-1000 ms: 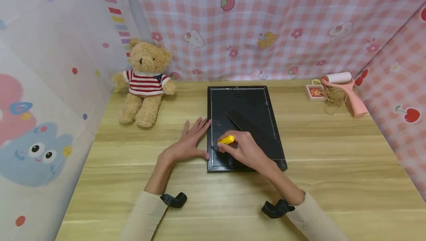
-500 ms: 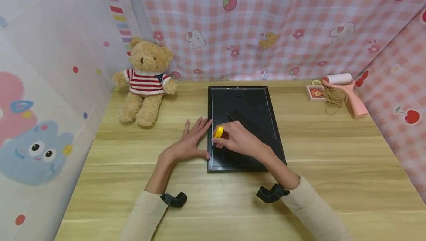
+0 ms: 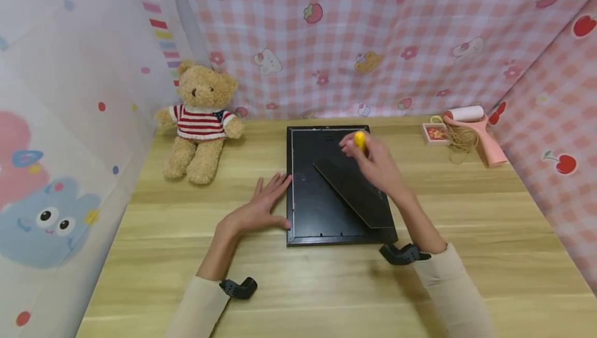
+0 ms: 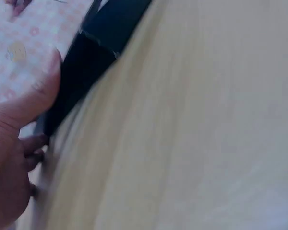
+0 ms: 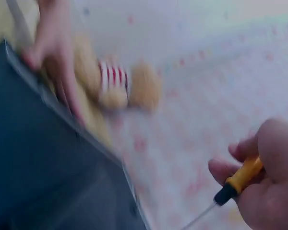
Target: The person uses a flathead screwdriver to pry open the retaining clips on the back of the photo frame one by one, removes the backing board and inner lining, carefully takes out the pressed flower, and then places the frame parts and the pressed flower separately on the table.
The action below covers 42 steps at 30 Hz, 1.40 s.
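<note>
Nearest, two beige cloth sleeves (image 3: 200, 304), each wrist bearing a black angled plastic device (image 3: 239, 289). Left hand (image 3: 257, 212) grasps nothing: fingers extended, thumb spread apart, thumb tip and fingertips against the left edge of a black rectangular frame with a flat back panel (image 3: 310, 200). Frame lies back side up, mid-table, on a pale wood-grain tabletop (image 3: 261, 276); two small dark tabs show near its lower edge, and a flat black strip-like stand (image 3: 356, 195) slants from mid-panel to the lower right. Right hand (image 3: 379, 167), over the frame's upper right, pinches a slim tool with yellow handle, black collar and thin metal shaft (image 5: 246, 175); tip out of sight, contact cannot be told. Farther, left: tan plush bear in red-and-white striped sweater (image 3: 202, 120). Far right: small pale-pink box (image 3: 436, 135), loose tan string (image 3: 459, 141), pink-handled tool with white roll (image 3: 480, 133). Behind all, pink checked cloth with printed strawberries (image 3: 298, 42).
</note>
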{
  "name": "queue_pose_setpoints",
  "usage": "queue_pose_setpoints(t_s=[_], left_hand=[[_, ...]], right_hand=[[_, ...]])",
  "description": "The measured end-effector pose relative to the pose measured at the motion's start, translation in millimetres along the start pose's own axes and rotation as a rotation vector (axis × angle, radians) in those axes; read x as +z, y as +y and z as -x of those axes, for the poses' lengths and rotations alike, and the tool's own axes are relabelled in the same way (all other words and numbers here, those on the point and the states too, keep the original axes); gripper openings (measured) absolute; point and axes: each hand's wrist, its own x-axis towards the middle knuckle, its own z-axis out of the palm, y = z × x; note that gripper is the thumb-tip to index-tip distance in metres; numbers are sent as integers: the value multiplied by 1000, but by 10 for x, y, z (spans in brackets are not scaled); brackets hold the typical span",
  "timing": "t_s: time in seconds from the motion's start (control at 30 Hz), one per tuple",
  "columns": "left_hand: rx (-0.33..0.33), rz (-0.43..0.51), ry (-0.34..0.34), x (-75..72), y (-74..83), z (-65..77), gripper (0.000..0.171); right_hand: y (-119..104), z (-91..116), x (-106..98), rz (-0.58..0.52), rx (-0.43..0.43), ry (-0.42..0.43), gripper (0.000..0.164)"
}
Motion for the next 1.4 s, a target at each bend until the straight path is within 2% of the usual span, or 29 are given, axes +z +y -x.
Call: queue_pose_setpoints(t_s=[0.07, 0.17, 0.23, 0.33, 0.47, 0.6, 0.7, 0.8, 0.9, 1.0, 1.07, 1.13, 1.23, 1.3, 1.37, 1.4], left_hand=[[8, 18, 0, 40, 40, 91, 120], [3, 47, -14, 142, 145, 247, 110], [-13, 55, -29, 226, 235, 340, 111], [-30, 60, -34, 335, 394, 433, 119], [-19, 52, 18, 446, 548, 475, 120], [26, 59, 77, 496, 571, 494, 109], [43, 20, 119, 450, 547, 509, 103], [35, -61, 190, 345, 468, 501, 95], [-6, -128, 275, 241, 308, 453, 83], [-86, -164, 363, 191, 165, 360, 70], [-138, -178, 438, 156, 131, 284, 56], [-181, -179, 532, 127, 128, 210, 41], [-201, -177, 639, 83, 210, 135, 25], [-217, -171, 658, 71, 281, 108, 21], [-228, -163, 643, 63, 371, 98, 16], [-239, -155, 627, 62, 414, 95, 13]], right_hand=[[234, -120, -170, 73, 83, -4, 26], [632, -294, -336, 237, 170, -81, 31], [860, -391, -379, 309, 187, -147, 36], [1112, -508, -385, 351, 170, -208, 47], [1312, -630, -359, 351, 127, -262, 53], [1394, -712, -322, 371, 119, -306, 51], [1430, -724, -326, 384, 129, -277, 43], [1474, -679, -398, 393, 116, -220, 28], [1528, -583, -536, 438, 83, -175, 16], [1568, -425, -699, 468, 84, -155, 20], [1568, -318, -787, 486, 109, -158, 22], [1575, -215, -862, 478, 134, -171, 23], [1645, -70, -949, 483, 151, -185, 25], [1684, 17, -983, 488, 157, -200, 25], [1776, 95, -998, 496, 155, -200, 25], [1894, 131, -990, 515, 147, -189, 26]])
